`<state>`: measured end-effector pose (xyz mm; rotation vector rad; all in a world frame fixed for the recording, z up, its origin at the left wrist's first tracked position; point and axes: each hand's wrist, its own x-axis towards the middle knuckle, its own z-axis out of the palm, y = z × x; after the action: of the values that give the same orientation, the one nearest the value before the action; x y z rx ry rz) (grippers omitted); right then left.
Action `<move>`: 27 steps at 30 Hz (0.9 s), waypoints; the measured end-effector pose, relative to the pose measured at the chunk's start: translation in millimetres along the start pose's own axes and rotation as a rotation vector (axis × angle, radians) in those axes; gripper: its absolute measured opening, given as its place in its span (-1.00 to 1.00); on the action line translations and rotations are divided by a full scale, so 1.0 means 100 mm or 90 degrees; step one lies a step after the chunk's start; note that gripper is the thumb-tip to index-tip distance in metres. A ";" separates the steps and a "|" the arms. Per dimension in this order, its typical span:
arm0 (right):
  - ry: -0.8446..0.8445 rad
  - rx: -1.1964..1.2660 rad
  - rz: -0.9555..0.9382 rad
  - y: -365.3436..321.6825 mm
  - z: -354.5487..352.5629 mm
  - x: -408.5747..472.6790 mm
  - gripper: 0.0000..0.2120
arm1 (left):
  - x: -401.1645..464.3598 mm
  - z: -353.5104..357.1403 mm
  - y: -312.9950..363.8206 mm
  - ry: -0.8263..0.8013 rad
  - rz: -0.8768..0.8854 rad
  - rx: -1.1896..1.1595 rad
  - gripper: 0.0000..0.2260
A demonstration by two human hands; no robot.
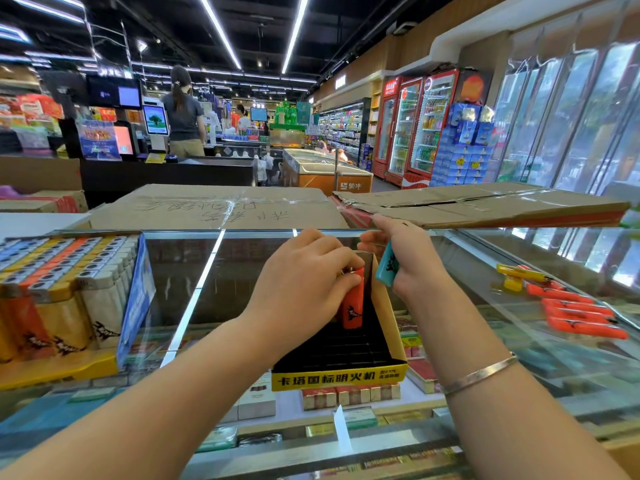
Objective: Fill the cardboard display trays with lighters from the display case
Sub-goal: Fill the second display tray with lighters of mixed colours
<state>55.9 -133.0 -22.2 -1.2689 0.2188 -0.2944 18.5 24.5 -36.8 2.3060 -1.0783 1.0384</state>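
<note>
Two hands over glass case [214,296]. Left hand [304,271] fingers curled on red lighter [353,303], long axis upright, top under fingertips, base down in near-empty tray [388,317]. Right hand [412,261] fingers clamped round blue lighter [387,266], upright, just right of tray wall. Loose red lighters [578,313] flat, far right. Full tray [65,292] far left.

We see two bare forearms with no sleeves, and on the right wrist a thin silver bangle [479,375] sits just behind our hands.
</note>
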 end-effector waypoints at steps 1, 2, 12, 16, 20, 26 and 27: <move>-0.002 -0.004 -0.003 0.00 0.00 0.00 -0.82 | 0.01 0.00 0.00 0.001 0.005 0.005 -0.88; -0.004 -0.006 -0.004 0.00 0.00 0.00 -0.81 | 0.01 -0.01 0.00 -0.001 0.011 0.009 -0.90; -0.006 -0.014 -0.008 0.02 0.00 0.01 -0.79 | 0.07 -0.11 -0.01 -0.079 0.075 0.052 -0.92; -0.007 -0.016 -0.001 0.03 -0.01 0.02 -0.80 | 0.07 -0.10 0.01 -0.106 0.116 0.083 -0.90; -0.011 -0.002 0.006 0.04 -0.01 0.03 -0.79 | 0.07 -0.04 0.04 -0.120 0.093 0.109 -0.83; 0.029 0.010 -0.069 0.03 -0.01 0.05 -0.75 | 0.01 -0.05 -0.08 -0.170 -0.003 -0.005 -0.69; 0.030 0.035 -0.083 0.02 -0.01 0.03 -0.73 | 0.00 -0.05 -0.09 -0.182 -0.009 -0.014 -0.67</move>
<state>58.6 -134.8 -24.2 -1.2249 0.1676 -0.4390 23.6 33.3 -33.9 2.4937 -1.1696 0.7004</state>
